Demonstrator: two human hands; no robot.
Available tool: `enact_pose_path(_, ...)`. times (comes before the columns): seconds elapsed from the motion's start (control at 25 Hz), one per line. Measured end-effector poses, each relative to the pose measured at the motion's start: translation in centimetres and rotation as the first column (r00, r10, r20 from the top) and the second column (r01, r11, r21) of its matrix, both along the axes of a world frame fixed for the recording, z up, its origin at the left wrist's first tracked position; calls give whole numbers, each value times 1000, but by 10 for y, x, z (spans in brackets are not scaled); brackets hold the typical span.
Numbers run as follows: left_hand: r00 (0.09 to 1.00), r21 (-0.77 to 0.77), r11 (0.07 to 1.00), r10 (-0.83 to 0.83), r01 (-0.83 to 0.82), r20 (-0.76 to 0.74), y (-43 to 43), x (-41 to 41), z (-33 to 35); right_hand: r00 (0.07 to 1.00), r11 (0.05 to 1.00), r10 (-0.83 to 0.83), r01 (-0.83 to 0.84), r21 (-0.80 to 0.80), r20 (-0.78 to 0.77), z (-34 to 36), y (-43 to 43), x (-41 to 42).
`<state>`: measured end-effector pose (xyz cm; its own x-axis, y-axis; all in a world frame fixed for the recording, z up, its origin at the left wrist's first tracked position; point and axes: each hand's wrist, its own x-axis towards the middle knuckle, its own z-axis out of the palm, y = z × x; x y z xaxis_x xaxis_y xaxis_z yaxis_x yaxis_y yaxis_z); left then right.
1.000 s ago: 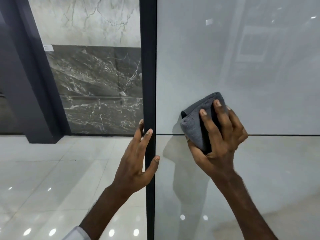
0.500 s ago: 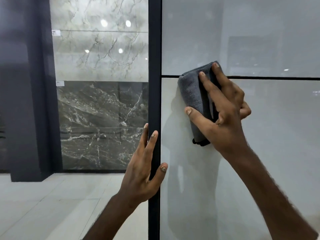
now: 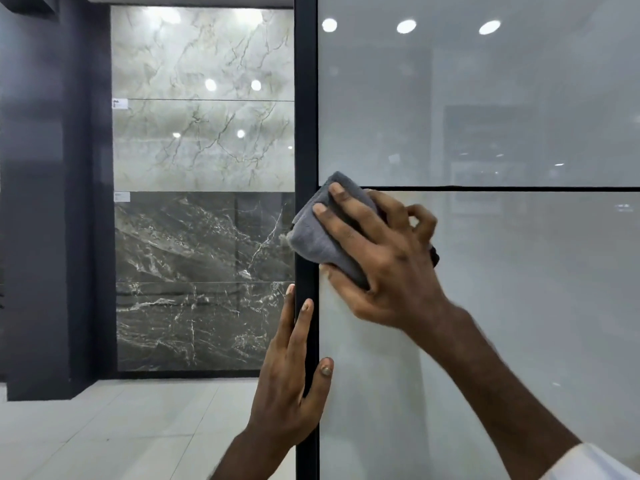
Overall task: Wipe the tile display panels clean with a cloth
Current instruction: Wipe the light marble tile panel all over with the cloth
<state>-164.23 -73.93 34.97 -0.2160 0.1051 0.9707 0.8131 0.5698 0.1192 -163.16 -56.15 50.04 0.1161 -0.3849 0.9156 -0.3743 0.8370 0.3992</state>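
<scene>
Head view: right hand [image 3: 388, 268] grips folded grey cloth [image 3: 318, 240], two fingers [image 3: 346, 226] laid flat over it, thumb pinching from below, others curled. Cloth pressed on the pale glossy panel [image 3: 519, 323] at its left edge, lapping the black upright frame [image 3: 306, 116], just under the horizontal black joint [image 3: 519, 188]. Left hand [image 3: 291, 386] flat on the frame lower down, fingers straight, thumb touching the panel. Dark marble tile [image 3: 204, 244] beyond, left.

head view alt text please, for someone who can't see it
A right hand presses a folded grey cloth against a pale glossy tile panel, at its left edge beside a black frame post. The left hand rests on that post lower down; marble-look tiles stand behind to the left.
</scene>
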Motion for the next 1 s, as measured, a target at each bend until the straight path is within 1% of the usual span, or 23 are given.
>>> enact_pose_path(0.04, 1000, 12, 1000, -2, 2, -12, 1, -1, -2, 1000, 999, 14, -15, -47, -5, 6, 9, -2)
enact_pose_path(0.12, 1000, 44, 999, -22, 22, -21, 3, -3, -3, 998, 957, 35, -19, -291, 49, 10, 8, -1)
enact_pose_path(0.16, 999, 56, 998, -41, 42, -18, 4, -4, -3, 998, 943, 13, 7, -332, 58, 5, -3, -1)
enact_pose_path(0.2, 998, 63, 996, -58, 59, -18, 4, -5, -3, 999, 964, -25, 36, -262, 45, -4, -15, -1)
enact_pose_path(0.28, 997, 66, 995, -69, 70, -17, 1, -6, -4, 999, 999, -43, 43, -1, 5, -19, -20, 0)
enact_pose_path(0.32, 998, 56, 996, -66, 66, -15, 0, -5, -7, 999, 997, -43, 44, 63, -13, -18, -8, -1)
enact_pose_path(0.36, 998, 37, 998, -59, 59, -16, -2, -4, -12, 998, 997, -54, 56, 50, -29, -12, 8, -1)
enact_pose_path(0.4, 998, 14, 999, -52, 52, -19, -4, -3, -18, 998, 997, -61, 60, -47, -26, -5, 25, -3)
enact_pose_path(0.48, 999, -25, 999, -42, 42, -16, -10, -4, -33, 997, 942, -60, 71, -329, 44, -2, 38, -6)
enact_pose_path(0.52, 999, -41, 999, -33, 33, -9, -13, -5, -39, 996, 917, -67, 82, -390, 50, -11, 29, -5)
enact_pose_path(0.56, 1000, -59, 998, -17, 17, -2, -17, -6, -46, 996, 928, -76, 89, -363, 49, -26, 17, -3)
enact_pose_path(0.6, 1000, -77, 997, 2, -2, 0, -20, -7, -53, 997, 962, -69, 77, -261, 41, -46, 5, -3)
enact_pose_path(0.64, 1000, -92, 996, 18, -18, 4, -24, -8, -59, 998, 990, -51, 55, -127, 36, -65, -3, -1)
enact_pose_path(0.68, 1000, -103, 994, 26, -25, 15, -27, -7, -65, 998, 999, -45, 45, -7, 38, -80, -3, 2)
enact_pose_path(0.72, 999, -114, 993, 30, -27, 31, -29, -6, -69, 998, 997, -52, 51, 66, 20, -87, 5, 3)
enact_pose_path(0.76, 998, -119, 992, 37, -30, 53, -30, -4, -72, 998, 994, -69, 69, 86, -7, -86, 16, 2)
enact_pose_path(0.8, 996, -119, 992, 46, -37, 74, -31, -2, -74, 996, 995, -87, 88, 37, -10, -79, 28, 0)
enact_pose_path(0.84, 994, -121, 992, 52, -40, 93, -32, 0, -74, 995, 992, -97, 97, -84, 7, -72, 38, -2)
enact_pose_path(0.88, 993, -130, 991, 57, -43, 106, -34, 1, -74, 995, 965, -96, 101, -240, 32, -70, 39, -3)
enact_pose_path(0.92, 991, -143, 989, 64, -47, 114, -36, 2, -75, 995, 926, -88, 98, -364, 45, -76, 33, -1)
enact_pose_path(0.96, 990, -156, 987, 68, -48, 127, -38, 4, -76, 996, 907, -74, 89, -412, 53, -92, 21, -1)
enact_pose_path(1.0, 987, -168, 985, 67, -42, 146, -40, 7, -81, 996, 927, -57, 77, -366, 64, -119, 8, -1)
